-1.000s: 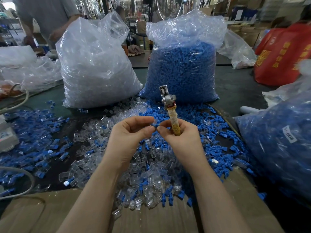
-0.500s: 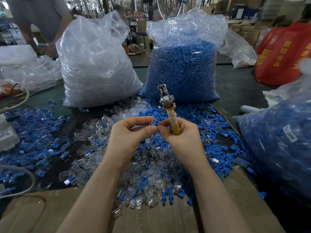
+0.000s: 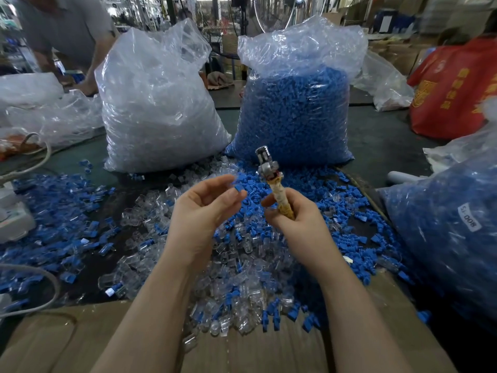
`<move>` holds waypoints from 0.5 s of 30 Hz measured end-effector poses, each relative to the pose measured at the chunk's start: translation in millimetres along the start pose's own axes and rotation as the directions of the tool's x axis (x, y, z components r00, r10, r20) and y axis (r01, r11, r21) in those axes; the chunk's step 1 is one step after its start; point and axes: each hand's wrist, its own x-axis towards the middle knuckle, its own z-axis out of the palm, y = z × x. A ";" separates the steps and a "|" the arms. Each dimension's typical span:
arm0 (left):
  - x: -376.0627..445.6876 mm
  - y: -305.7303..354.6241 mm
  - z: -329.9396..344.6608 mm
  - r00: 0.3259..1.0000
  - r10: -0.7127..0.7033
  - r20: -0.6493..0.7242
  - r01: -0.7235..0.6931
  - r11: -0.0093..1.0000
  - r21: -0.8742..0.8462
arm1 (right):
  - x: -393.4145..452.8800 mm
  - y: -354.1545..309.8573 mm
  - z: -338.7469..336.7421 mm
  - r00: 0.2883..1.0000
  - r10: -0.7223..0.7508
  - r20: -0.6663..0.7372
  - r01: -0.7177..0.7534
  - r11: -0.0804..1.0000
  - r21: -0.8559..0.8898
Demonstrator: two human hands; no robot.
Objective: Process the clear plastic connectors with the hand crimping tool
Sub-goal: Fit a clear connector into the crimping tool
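1. Far to the left of the hands, small blue plastic caps (image 3: 53,227) lie spread on the dark table (image 3: 387,146).
2. Behind the left hand stands a big clear plastic bag full of clear pieces (image 3: 158,103).
3. The left hand (image 3: 200,208) is up over the pile. Its thumb and fingers are curled and pinch a small blue and clear plastic connector (image 3: 236,185) at the fingertips.
4. Under both hands is a heap of loose clear plastic connectors (image 3: 228,273), mixed with blue bits. It sits just past a brown cardboard sheet (image 3: 80,343).
5. Just to the right of the pinched piece, but not touching it, is the hand crimping tool with a metal head and a yellow taped handle (image 3: 271,181). It stands almost straight up.
6. The right hand (image 3: 295,219) is curled tight round the tool's handle.
7. Behind that hand stands a big clear bag full of blue pieces (image 3: 293,111).
8. Far right lies another bag of blue pieces with a white label (image 3: 446,230).
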 end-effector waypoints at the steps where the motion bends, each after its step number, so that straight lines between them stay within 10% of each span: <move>1: 0.1 0.2 -1.0 1.000 0.027 -0.009 -0.027 0.999 0.017 | 0.0 0.9 -1.1 1.000 -0.007 0.016 0.007 0.999 -0.041; 15: 1.1 7.3 -9.0 0.951 0.304 0.048 -0.303 0.896 0.325 | -2.2 3.4 -0.2 0.988 -0.003 0.153 0.048 0.956 -0.291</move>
